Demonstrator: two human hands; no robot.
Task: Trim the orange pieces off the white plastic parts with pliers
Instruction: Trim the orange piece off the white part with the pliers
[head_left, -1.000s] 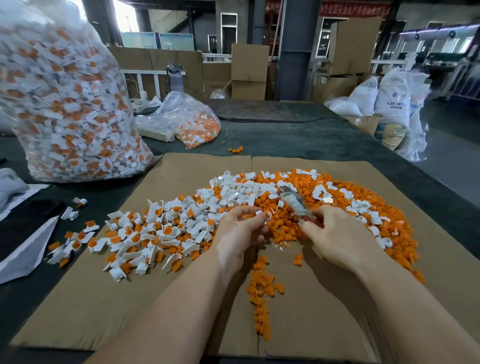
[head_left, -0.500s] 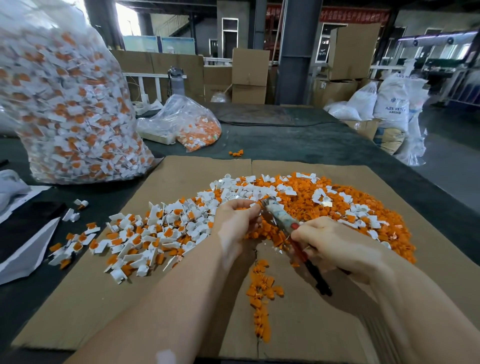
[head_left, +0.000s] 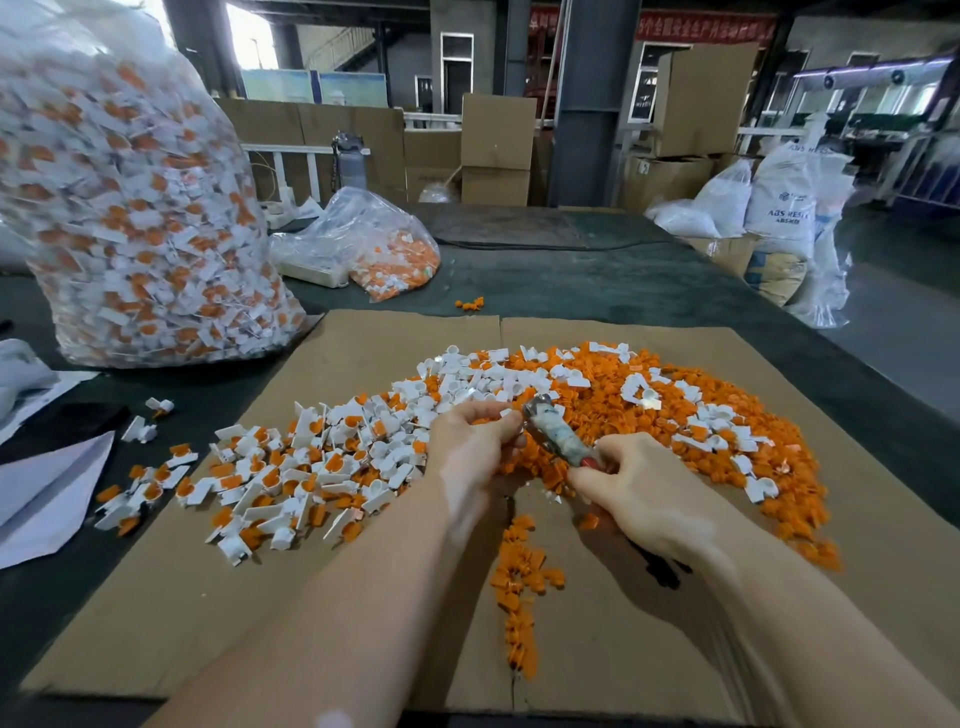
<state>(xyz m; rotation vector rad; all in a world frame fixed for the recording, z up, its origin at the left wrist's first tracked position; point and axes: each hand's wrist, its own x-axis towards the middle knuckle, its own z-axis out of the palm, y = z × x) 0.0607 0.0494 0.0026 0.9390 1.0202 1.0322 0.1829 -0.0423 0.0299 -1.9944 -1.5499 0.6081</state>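
Note:
White plastic parts with orange pieces (head_left: 311, 467) lie heaped on the left and middle of a cardboard sheet (head_left: 182, 597). A heap of cut orange pieces (head_left: 649, 415) with some white parts spreads to the right. My left hand (head_left: 472, 447) pinches a small white part at its fingertips. My right hand (head_left: 649, 499) grips the pliers (head_left: 556, 436), whose jaws point up-left and meet the part at my left fingertips. The pliers' dark handle ends stick out behind my right hand. A strip of orange pieces (head_left: 519, 587) lies between my forearms.
A tall clear bag of untrimmed parts (head_left: 130, 208) stands at the back left. A smaller bag (head_left: 374, 249) lies behind the cardboard. White paper (head_left: 47, 493) sits at the left edge. Cardboard boxes (head_left: 498, 150) and white sacks (head_left: 779, 208) stand beyond the dark table.
My right hand turned the pliers from pointing away to pointing up-left, bringing the jaws to the part in my left fingers. My left hand rose slightly.

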